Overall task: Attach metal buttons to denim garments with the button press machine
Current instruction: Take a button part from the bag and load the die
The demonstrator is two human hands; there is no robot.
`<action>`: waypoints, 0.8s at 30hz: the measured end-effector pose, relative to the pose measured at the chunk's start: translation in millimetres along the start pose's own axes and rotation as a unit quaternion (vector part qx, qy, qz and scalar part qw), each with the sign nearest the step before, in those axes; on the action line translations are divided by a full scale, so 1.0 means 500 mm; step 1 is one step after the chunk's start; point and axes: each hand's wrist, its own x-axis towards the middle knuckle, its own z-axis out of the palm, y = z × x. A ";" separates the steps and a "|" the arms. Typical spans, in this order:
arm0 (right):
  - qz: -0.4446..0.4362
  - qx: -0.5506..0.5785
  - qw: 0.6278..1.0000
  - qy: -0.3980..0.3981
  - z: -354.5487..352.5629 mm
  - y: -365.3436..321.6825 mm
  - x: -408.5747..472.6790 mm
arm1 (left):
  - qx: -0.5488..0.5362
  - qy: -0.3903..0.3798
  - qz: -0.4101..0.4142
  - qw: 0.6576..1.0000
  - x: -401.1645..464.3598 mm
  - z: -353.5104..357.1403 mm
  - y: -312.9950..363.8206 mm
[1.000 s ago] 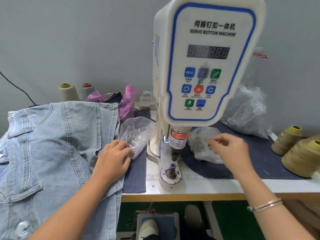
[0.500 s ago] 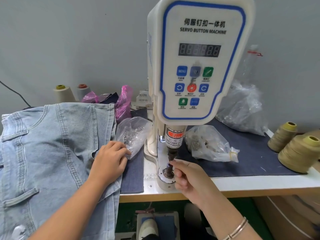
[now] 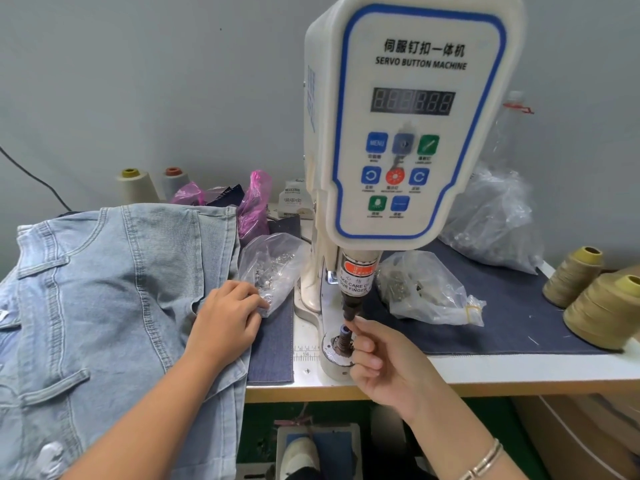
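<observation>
Right hand pinches something tiny at the press post under the button machine; I cannot see a button. Left hand rests curled on the denim garment, left of the machine. Loading looks underway; next, slide denim over.

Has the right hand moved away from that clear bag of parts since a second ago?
Yes. The right hand came toward the person, from the clear bag to the machine's lower die.

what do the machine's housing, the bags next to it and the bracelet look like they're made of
Housing: likely moulded plastic, cream, smooth, slightly glossy. Bags: thin clear plastic film, crinkled, with shiny highlights. Bracelet: probably metal, silvery with bright glints; which metal is unclear.
</observation>
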 end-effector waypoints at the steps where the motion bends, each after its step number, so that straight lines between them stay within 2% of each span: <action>1: 0.003 0.016 1.000 -0.003 0.000 0.001 -0.001 | 0.000 -0.001 0.000 1.000 0.000 0.000 0.000; 13: -0.009 0.042 0.999 -0.015 0.012 -0.009 -0.016 | -0.008 0.006 0.004 1.000 0.000 0.004 -0.004; 15: -0.027 0.015 0.999 -0.027 0.003 -0.009 -0.014 | -0.007 0.008 0.005 1.000 0.001 0.005 -0.004; 17: -0.071 -0.077 0.994 -0.025 -0.009 -0.018 -0.011 | -0.001 0.011 0.009 1.000 0.002 0.004 -0.002; 20: -0.167 -0.259 0.949 0.071 -0.044 -0.052 0.010 | 0.018 0.015 0.018 1.000 -0.001 0.000 0.004; 22: -0.224 -0.366 0.890 0.153 -0.077 -0.078 0.035 | 0.009 0.043 0.014 0.999 0.003 -0.007 0.011; 24: -0.269 -0.474 0.818 0.183 -0.105 -0.089 0.056 | -0.012 0.090 0.012 0.996 0.028 -0.025 0.017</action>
